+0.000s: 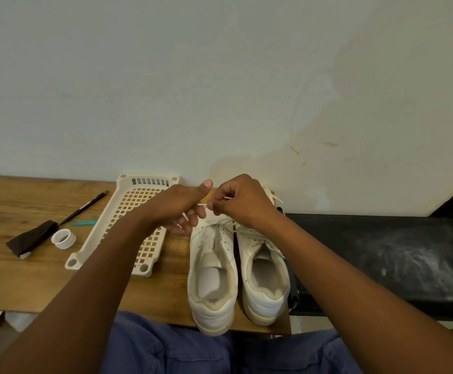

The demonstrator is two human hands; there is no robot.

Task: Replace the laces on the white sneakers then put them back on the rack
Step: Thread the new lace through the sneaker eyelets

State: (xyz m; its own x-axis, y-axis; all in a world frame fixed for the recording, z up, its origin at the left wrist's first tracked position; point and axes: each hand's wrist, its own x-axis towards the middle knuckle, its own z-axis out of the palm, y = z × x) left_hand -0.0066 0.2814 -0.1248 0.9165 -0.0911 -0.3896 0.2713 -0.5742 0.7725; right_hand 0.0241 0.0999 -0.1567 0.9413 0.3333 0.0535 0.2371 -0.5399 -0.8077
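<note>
Both hands (182,209) (242,203) pinch lace (214,202) above sneakers (236,265).

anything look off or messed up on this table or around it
Two things stand out. The wall behind the white sneakers carries a broad yellowish stain with brown streaks. The black bench to the right has whitish, dusty smears across its top. The cream rack lies flat at a slant on the wooden table.

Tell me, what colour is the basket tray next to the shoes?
Cream white. The basket tray shows best in the head view, left of the sneakers.
</note>
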